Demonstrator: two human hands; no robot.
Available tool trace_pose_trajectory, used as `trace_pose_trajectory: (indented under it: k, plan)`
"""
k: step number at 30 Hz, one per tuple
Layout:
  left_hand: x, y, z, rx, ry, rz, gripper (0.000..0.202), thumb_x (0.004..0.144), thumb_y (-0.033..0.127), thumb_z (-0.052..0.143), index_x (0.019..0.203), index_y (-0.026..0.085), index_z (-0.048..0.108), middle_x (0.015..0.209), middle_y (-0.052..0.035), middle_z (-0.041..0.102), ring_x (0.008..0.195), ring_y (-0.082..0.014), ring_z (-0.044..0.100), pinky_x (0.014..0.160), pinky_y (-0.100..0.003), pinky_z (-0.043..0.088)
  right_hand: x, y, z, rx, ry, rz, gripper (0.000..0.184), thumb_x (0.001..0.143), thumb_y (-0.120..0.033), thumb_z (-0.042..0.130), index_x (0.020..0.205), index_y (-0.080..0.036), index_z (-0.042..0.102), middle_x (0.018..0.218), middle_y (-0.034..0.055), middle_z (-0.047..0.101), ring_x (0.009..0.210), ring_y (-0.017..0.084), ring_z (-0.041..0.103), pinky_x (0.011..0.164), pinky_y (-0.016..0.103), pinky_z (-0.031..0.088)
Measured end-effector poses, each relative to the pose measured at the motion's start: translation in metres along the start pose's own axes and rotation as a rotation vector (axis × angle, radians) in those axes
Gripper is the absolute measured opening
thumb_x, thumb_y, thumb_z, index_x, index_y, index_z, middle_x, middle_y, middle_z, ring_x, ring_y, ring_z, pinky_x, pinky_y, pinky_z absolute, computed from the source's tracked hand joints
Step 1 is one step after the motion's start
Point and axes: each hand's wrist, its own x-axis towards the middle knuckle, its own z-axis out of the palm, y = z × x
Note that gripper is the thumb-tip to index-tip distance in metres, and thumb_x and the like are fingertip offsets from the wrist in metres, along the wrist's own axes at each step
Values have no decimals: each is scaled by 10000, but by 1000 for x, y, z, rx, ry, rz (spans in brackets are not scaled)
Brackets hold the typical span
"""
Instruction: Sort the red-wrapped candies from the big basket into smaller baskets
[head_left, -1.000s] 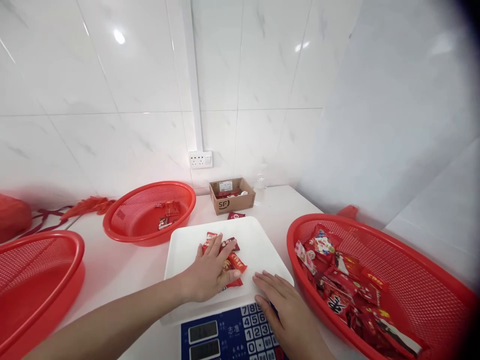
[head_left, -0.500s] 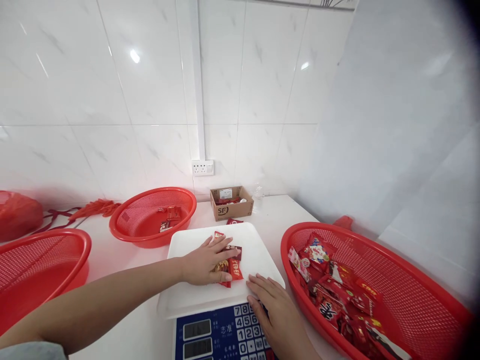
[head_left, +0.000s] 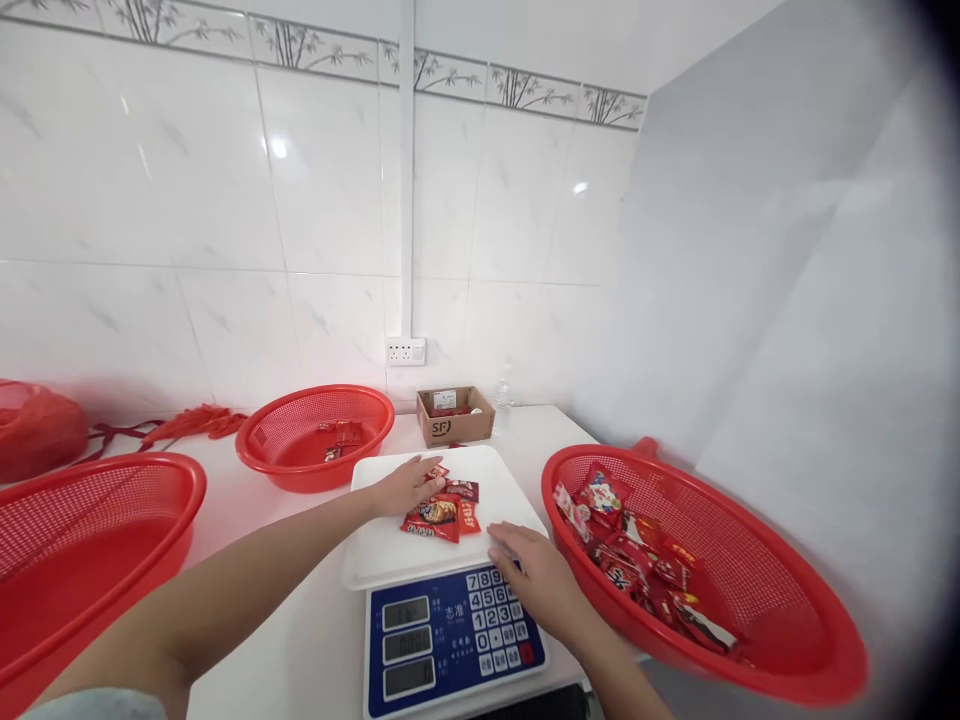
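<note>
On the white tray [head_left: 375, 550] of a digital scale lie several small red and dark-red snack packets [head_left: 433, 518]. My left hand [head_left: 405, 487] rests at the left of this little pile, fingers stretched over its upper left packet, which is partly hidden beneath them. My right hand [head_left: 532, 570] lies open with its fingers on the tray's right front edge, apart from the packets and over part of the blue keypad panel [head_left: 454, 640]. The scale's three displays are too blurred to read.
At right stands a large red basket [head_left: 795, 590] heaped with packets. Another red basket [head_left: 262, 425] behind left holds a few, and a third [head_left: 75, 540] is at the left. A cardboard box [head_left: 459, 428] and a clear bottle [head_left: 503, 392] stand near the wall.
My left hand has slid left and back off the middle of the pile, uncovering more packets. The view has tilted up, while my right hand stays at the tray edge.
</note>
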Motion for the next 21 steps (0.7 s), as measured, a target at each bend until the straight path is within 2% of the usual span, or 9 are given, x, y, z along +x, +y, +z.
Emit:
trace_pose_trajectory:
  k: [4, 15, 21]
  plan:
    - [-16, 2, -4, 13, 20, 10, 726, 870, 632, 188, 1399, 144, 282, 1467, -111, 303, 1359, -259, 214, 1101, -388, 194, -1, -1, 1, 3, 23, -4, 422, 871, -369, 417, 1174, -139, 600, 1229, 104, 594, 1161, 223, 515, 1005, 385, 367]
    - [-75, -10, -10, 64, 74, -18, 622, 880, 601, 216, 1361, 239, 373, 1450, -53, 351, 1362, -250, 211, 1096, -420, 195, -1, -8, 0, -7, 25, -45, 372, 869, -335, 413, 1113, -156, 630, 1170, 95, 633, 1094, 219, 563, 946, 354, 412]
    - [-91, -10, -11, 84, 107, -25, 661, 875, 624, 197, 1350, 210, 398, 1435, -89, 372, 1356, -266, 226, 1089, -438, 197, -2, -11, -1, -14, 26, -95, 353, 878, -316, 400, 1073, -151, 645, 1152, 100, 639, 1088, 211, 563, 953, 346, 399]
